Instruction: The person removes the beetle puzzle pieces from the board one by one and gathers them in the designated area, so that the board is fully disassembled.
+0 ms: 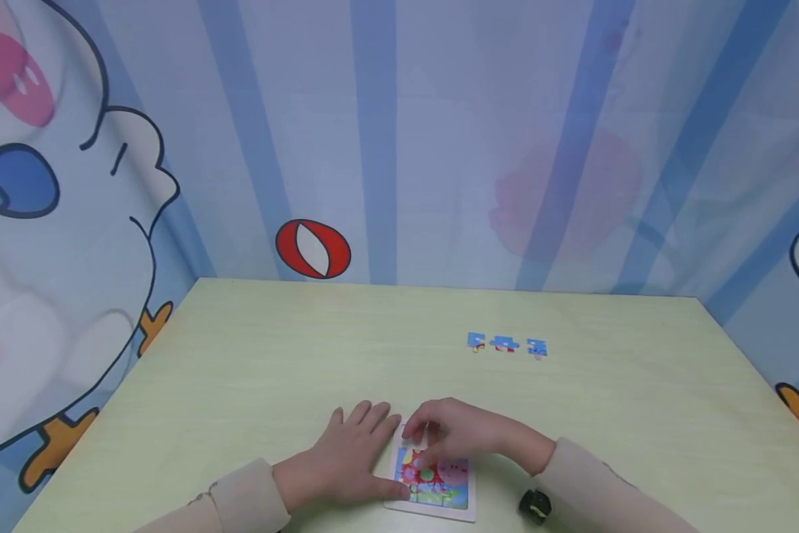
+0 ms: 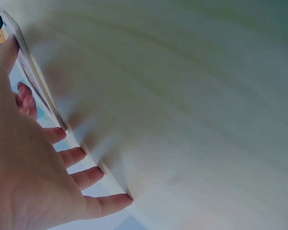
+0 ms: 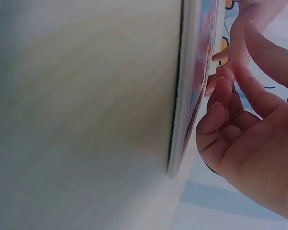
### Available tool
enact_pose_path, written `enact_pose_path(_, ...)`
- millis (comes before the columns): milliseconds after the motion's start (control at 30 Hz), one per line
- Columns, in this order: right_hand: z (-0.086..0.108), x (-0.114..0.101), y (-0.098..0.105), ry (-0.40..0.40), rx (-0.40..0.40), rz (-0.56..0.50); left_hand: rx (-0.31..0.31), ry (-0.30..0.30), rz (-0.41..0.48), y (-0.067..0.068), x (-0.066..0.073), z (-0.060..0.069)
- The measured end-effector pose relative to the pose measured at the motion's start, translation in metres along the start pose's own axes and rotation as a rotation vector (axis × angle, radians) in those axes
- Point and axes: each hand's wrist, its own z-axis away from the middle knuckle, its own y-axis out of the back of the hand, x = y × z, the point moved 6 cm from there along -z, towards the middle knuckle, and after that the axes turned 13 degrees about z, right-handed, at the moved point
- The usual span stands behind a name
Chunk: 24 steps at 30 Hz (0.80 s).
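Observation:
A small jigsaw puzzle (image 1: 452,494) in a white frame lies near the table's front edge, with a pink character, red shapes and a green dot on it. My left hand (image 1: 349,463) rests beside it with fingers spread on the table, and its thumb presses the frame's left edge. Over the puzzle's upper part bends my right hand (image 1: 462,429). In the right wrist view, the right hand (image 3: 254,120) has its index finger reaching toward the board and the other fingers loosely bent; no piece shows between them. Part of the puzzle's top is hidden by this hand.
Three loose blue jigsaw pieces, a left one (image 1: 475,340), a middle one (image 1: 504,343) and a right one (image 1: 537,347), lie in a row farther back. A small black object (image 1: 535,506) sits by the right sleeve. Behind the table (image 1: 272,355) hangs a striped, cartoon-printed curtain (image 1: 432,148).

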Motion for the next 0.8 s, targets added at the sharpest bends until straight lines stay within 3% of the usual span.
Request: enact_pose_path(800,-0.006,-0.006,-0.012,-0.089,0.014,0.163,0.014,-0.01,0.0,-0.002,-0.003,-0.001)
